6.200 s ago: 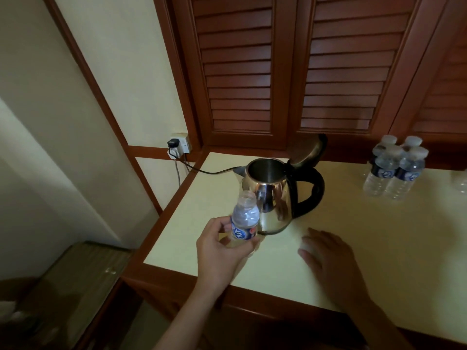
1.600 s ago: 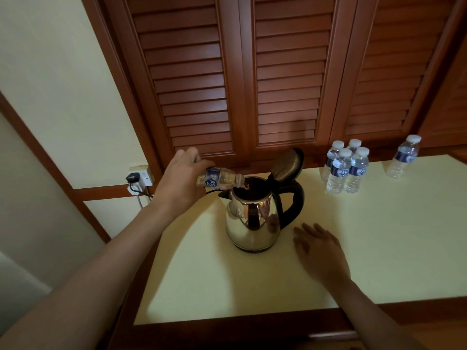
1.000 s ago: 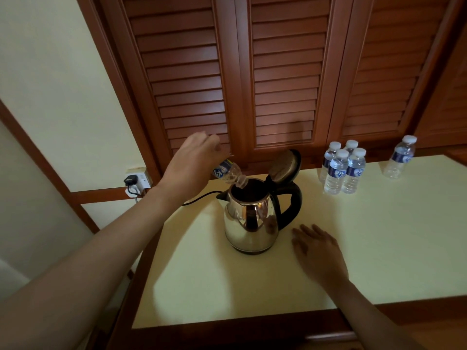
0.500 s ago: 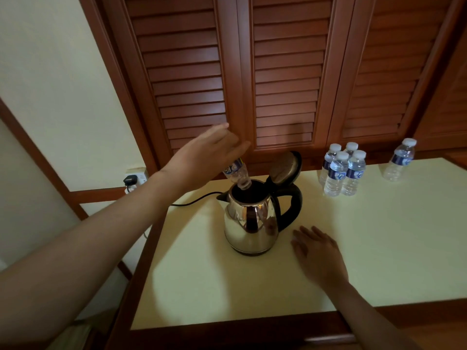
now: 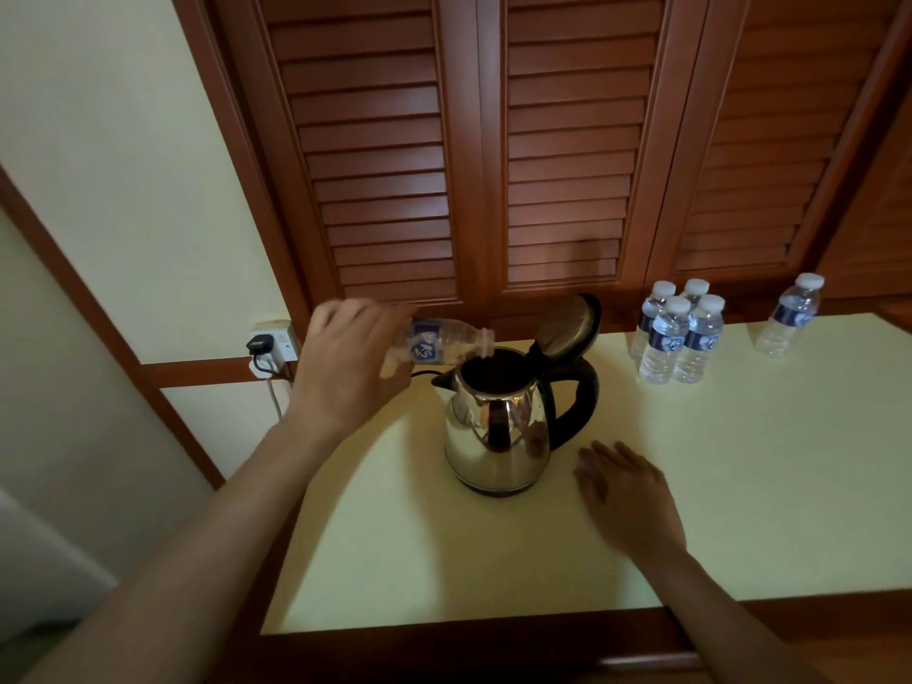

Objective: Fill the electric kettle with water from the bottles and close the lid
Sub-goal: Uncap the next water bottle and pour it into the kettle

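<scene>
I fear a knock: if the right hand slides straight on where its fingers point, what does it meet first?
Probably the kettle, near its black handle; the right hand lies flat close by, though depth is unclear.

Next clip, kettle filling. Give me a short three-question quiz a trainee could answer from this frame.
1. True or false: the kettle lid stands open.
2. Which hand grips the tilted bottle? A left, B right, C both.
3. Fill in: ___ capped bottles stand on the table.
Key: 1 true; 2 A, the left hand; 3 five.
</scene>
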The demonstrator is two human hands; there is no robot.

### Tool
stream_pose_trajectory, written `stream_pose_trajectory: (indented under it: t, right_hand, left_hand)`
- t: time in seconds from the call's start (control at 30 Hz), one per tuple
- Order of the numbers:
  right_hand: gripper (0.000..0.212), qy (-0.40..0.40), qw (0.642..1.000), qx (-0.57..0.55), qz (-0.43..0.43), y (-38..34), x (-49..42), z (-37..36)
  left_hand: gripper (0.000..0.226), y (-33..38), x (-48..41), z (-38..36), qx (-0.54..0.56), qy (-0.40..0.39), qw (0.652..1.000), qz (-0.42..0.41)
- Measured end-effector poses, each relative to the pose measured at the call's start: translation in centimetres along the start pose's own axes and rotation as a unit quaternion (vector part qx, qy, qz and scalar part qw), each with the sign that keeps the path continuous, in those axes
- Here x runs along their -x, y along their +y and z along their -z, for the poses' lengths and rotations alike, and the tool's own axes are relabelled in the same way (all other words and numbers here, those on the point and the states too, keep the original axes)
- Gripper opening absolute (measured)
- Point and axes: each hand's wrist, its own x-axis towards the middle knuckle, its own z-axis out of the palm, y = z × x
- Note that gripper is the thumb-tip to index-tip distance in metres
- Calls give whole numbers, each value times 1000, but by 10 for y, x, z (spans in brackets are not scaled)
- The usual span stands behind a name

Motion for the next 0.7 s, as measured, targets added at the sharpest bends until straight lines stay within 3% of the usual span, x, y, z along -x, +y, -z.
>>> stream_pose_trajectory:
  t: [0.1,0.23,0.33,0.47,0.7]
  right_hand:
    - [53,-3,1000,-4,-2,1,-1,-3]
    - [52,8,1000,-16,-8,2,0,-3]
    - [47,19,999,-31,-4,0,0,0]
    - [34,37,998,-58,-6,0,2,1]
    - [28,48,998,-51,6,-7,5,13]
  left_hand:
    - [67,9,43,-7,127,0,979,157]
    - [78,31,93,-14,238,-44,910,338]
    - [71,50,123,-19,312,-56,853,415]
    - [58,73,150,-23,406,-57,784,467]
    - [51,85,171,-37,402,-67,795,450]
